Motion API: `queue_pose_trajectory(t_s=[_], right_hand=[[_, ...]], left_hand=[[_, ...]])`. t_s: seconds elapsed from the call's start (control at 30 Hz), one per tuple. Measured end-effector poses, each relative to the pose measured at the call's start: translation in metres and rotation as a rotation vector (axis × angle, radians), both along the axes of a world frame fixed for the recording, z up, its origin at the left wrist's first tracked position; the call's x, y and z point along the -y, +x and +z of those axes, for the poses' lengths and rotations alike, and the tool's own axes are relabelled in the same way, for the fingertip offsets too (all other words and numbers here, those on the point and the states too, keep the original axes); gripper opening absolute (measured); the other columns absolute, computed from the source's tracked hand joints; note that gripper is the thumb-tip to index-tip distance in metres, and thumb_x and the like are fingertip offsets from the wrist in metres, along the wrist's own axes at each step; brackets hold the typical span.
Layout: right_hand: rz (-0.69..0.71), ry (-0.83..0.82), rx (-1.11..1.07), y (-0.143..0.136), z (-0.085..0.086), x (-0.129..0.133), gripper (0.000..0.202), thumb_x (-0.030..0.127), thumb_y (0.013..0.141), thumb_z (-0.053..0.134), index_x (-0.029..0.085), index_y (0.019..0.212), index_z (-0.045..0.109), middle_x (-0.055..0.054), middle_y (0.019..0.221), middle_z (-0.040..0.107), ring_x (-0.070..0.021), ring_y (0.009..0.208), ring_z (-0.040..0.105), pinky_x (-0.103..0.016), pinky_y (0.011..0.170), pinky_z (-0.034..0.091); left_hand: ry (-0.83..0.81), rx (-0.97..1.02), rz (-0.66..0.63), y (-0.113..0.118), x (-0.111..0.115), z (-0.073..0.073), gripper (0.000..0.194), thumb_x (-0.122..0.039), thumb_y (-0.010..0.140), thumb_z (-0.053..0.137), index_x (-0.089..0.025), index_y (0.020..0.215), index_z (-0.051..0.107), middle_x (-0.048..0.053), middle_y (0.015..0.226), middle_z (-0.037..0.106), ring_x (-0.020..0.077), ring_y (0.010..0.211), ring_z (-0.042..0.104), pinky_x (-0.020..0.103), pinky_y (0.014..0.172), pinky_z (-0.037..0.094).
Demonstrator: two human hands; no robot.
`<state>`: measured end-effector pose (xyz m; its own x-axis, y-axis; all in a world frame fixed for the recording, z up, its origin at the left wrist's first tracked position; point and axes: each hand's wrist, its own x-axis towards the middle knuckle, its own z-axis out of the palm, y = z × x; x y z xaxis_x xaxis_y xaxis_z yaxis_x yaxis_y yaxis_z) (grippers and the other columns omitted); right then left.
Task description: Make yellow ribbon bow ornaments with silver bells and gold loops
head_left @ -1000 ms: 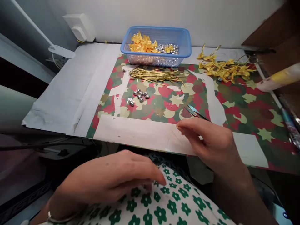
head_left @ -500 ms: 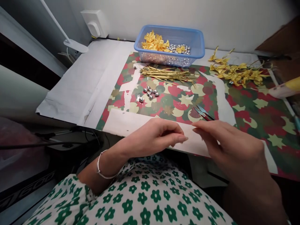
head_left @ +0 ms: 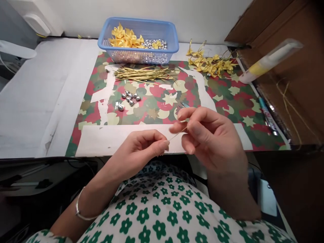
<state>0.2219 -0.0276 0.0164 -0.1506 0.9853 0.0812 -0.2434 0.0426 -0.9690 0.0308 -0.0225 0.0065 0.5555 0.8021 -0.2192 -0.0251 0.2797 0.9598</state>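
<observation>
A thin pale thread point(head_left: 177, 134) stretches between my two hands over the table's front edge. My left hand point(head_left: 144, 148) pinches one end between thumb and forefinger. The thumb and forefinger of my right hand point(head_left: 207, 135) close on the other end, its remaining fingers curled loosely apart. Beyond my hands lie several silver bells point(head_left: 130, 96) in a small cluster. Behind them is a bundle of gold twist ties point(head_left: 144, 74). Scissors point(head_left: 182, 105) lie partly hidden behind my right hand.
At the back stands a blue basket point(head_left: 141, 55) with yellow ribbon flowers point(head_left: 124, 37) and silver bells. Finished-looking yellow flower pieces point(head_left: 215, 64) lie back right. A glue bottle point(head_left: 263, 65), pens point(head_left: 267, 114) and a cardboard box point(head_left: 291, 91) are at the right.
The view has shifted right. My right hand has turned so its palm and fingers show, and a thread is now visible between my hands. The scissors are more covered.
</observation>
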Motion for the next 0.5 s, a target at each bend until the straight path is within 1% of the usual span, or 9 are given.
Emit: queue_pose_trajectory(t_s=[0.07,0.1,0.13,0.2,0.3,0.33,0.37,0.43,0.5], right_hand=[[0.032,-0.046,-0.096,-0.005,0.001,0.002,0.022,0.032,0.093,0.070,0.021,0.078,0.059,-0.001,0.092,0.062,-0.0078,0.055,0.057,-0.022,0.045,0.046],[0.037,-0.041,-0.131,-0.006,0.001,0.002,0.022,0.031,0.094,0.069,0.020,0.078,0.058,0.000,0.088,0.061,-0.0059,0.051,0.053,-0.021,0.045,0.044],[0.034,-0.027,-0.156,-0.007,0.001,0.001,0.021,0.029,0.094,0.070,0.020,0.078,0.058,0.002,0.084,0.060,-0.0051,0.051,0.050,-0.021,0.046,0.043],[0.021,0.006,-0.177,-0.008,-0.002,-0.001,0.019,0.025,0.093,0.071,0.019,0.079,0.059,0.003,0.081,0.059,-0.0054,0.055,0.049,-0.020,0.051,0.042],[0.010,0.012,-0.153,-0.009,-0.005,-0.004,0.016,0.024,0.091,0.073,0.020,0.081,0.062,0.003,0.082,0.061,-0.0075,0.064,0.053,-0.021,0.058,0.045],[0.013,0.013,-0.149,-0.010,-0.006,-0.005,0.016,0.025,0.091,0.073,0.020,0.081,0.062,0.003,0.082,0.062,-0.0080,0.066,0.054,-0.021,0.060,0.046],[0.019,0.016,-0.149,-0.011,-0.007,-0.005,0.017,0.026,0.091,0.073,0.020,0.081,0.062,0.003,0.081,0.062,-0.0082,0.066,0.054,-0.021,0.061,0.045],[0.032,0.010,-0.158,-0.013,-0.009,-0.005,0.018,0.029,0.092,0.072,0.020,0.081,0.061,0.003,0.075,0.060,-0.0083,0.063,0.050,-0.021,0.059,0.043],[0.039,-0.033,-0.170,-0.015,-0.012,-0.005,0.019,0.033,0.095,0.068,0.021,0.082,0.060,0.004,0.068,0.057,-0.0079,0.057,0.045,-0.019,0.055,0.041]], left_hand=[[-0.009,-0.013,-0.009,0.002,0.002,-0.002,0.021,-0.024,0.098,0.061,-0.017,0.079,0.067,-0.002,0.072,0.054,0.0121,0.068,0.044,0.023,0.063,0.036],[-0.021,-0.007,-0.008,0.001,0.003,-0.003,0.019,-0.023,0.097,0.062,-0.017,0.080,0.068,-0.002,0.073,0.055,0.0121,0.069,0.045,0.023,0.065,0.038],[-0.042,0.021,0.002,-0.001,0.003,-0.004,0.019,-0.022,0.096,0.064,-0.017,0.079,0.070,-0.002,0.074,0.056,0.0120,0.071,0.047,0.022,0.067,0.040],[-0.144,0.150,0.047,-0.005,0.003,-0.006,0.018,-0.022,0.093,0.069,-0.019,0.076,0.073,0.000,0.081,0.062,0.0123,0.079,0.053,0.020,0.076,0.045],[-0.369,0.429,0.128,-0.009,0.002,-0.008,0.015,-0.027,0.085,0.079,-0.022,0.071,0.075,0.000,0.105,0.071,0.0166,0.103,0.060,0.022,0.087,0.052],[-0.430,0.506,0.160,-0.008,0.002,-0.008,0.014,-0.027,0.082,0.082,-0.023,0.071,0.076,0.000,0.112,0.073,0.0183,0.110,0.061,0.024,0.088,0.054],[-0.484,0.572,0.193,-0.006,0.002,-0.009,0.013,-0.027,0.079,0.085,-0.024,0.071,0.076,-0.001,0.114,0.075,0.0195,0.113,0.062,0.025,0.088,0.055],[-0.586,0.684,0.267,0.001,0.003,-0.010,0.011,-0.022,0.074,0.089,-0.023,0.073,0.078,-0.001,0.104,0.080,0.0190,0.109,0.067,0.026,0.089,0.057],[-0.771,0.806,0.364,0.009,0.004,-0.013,0.016,-0.017,0.068,0.092,-0.023,0.075,0.080,-0.003,0.089,0.082,0.0167,0.097,0.073,0.025,0.086,0.057]])
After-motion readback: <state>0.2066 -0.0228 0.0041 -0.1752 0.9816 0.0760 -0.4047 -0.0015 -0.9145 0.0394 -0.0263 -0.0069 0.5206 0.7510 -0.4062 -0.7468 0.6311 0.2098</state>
